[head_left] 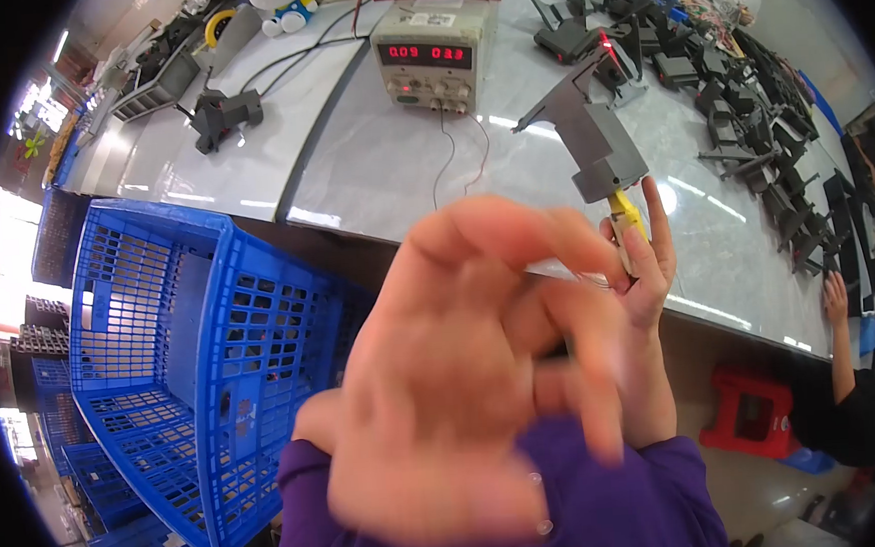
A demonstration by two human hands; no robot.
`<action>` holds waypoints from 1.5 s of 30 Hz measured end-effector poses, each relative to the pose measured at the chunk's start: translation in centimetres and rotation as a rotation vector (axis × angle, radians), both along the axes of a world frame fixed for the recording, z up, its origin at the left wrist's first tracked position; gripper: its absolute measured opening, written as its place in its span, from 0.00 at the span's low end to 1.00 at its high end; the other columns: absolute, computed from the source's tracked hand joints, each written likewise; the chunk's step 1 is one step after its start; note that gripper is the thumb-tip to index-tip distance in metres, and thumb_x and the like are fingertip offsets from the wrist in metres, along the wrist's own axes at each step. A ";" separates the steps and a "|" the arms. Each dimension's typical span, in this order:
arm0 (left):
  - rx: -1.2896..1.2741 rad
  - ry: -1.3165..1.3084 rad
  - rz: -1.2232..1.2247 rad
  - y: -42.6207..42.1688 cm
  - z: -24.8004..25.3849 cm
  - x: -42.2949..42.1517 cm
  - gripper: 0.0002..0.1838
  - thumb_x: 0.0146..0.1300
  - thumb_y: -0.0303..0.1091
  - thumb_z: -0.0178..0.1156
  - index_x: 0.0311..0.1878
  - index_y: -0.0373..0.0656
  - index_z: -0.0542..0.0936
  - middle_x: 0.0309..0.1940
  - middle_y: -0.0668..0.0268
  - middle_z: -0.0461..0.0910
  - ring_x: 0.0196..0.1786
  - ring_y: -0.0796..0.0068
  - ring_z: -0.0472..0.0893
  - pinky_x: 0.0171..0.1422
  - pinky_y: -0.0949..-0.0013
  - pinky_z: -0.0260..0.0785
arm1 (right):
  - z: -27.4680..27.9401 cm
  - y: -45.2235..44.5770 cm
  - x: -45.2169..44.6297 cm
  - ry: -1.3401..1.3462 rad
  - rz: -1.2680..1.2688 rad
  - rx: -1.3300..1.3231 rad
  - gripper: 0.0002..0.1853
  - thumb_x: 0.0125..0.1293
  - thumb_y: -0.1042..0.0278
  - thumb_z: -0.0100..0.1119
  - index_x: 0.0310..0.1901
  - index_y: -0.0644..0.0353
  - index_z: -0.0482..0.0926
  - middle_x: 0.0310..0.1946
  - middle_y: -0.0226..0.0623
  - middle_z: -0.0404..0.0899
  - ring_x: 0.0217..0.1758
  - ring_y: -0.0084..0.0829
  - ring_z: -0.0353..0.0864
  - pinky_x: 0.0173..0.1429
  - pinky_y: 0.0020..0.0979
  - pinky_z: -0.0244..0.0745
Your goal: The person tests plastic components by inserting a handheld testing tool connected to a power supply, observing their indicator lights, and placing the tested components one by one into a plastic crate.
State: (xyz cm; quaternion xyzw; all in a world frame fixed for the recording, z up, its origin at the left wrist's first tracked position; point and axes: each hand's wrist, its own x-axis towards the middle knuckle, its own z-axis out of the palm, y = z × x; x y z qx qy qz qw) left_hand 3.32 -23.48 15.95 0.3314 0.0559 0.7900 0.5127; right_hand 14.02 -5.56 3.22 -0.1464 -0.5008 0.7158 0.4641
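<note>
My right hand pinches a small yellow piece at the lower end of a dark grey plastic device. The device is held up and tilted above the table, and a red light shows near its top end. Close to the camera, my left hand is large and blurred, palm towards me. Its bent fingers are apart and nothing shows in them. Its uppermost finger overlaps the right hand in view; whether they touch, I cannot tell. Thin wires show between the hands, their ends hidden.
A bench power supply with red digits stands on the grey table, two thin leads hanging from it. Many dark plastic parts lie at the right. A blue crate stands left, a red stool at right. Other people sit nearby.
</note>
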 end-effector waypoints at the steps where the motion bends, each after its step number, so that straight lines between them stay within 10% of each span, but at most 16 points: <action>1: 0.048 -0.017 -0.065 -0.3 0.7 0.3 0.49 0.42 0.14 0.66 0.66 0.47 0.51 0.63 0.51 0.46 0.53 0.60 0.67 0.40 0.64 0.76 | 0.1 -0.4 -0.1 -0.031 -0.057 -0.032 0.32 0.63 0.72 0.48 0.68 0.64 0.51 0.30 0.45 0.76 0.12 0.10 0.51 0.16 0.14 0.46; 45: 0.168 -0.232 -0.155 0.0 -1.7 1.0 0.43 0.40 0.10 0.65 0.61 0.45 0.57 0.62 0.44 0.48 0.42 0.57 0.73 0.34 0.70 0.76 | 0.5 -1.0 0.6 -0.030 -0.018 -0.074 0.32 0.62 0.70 0.49 0.67 0.64 0.53 0.30 0.48 0.76 0.11 0.11 0.51 0.16 0.14 0.45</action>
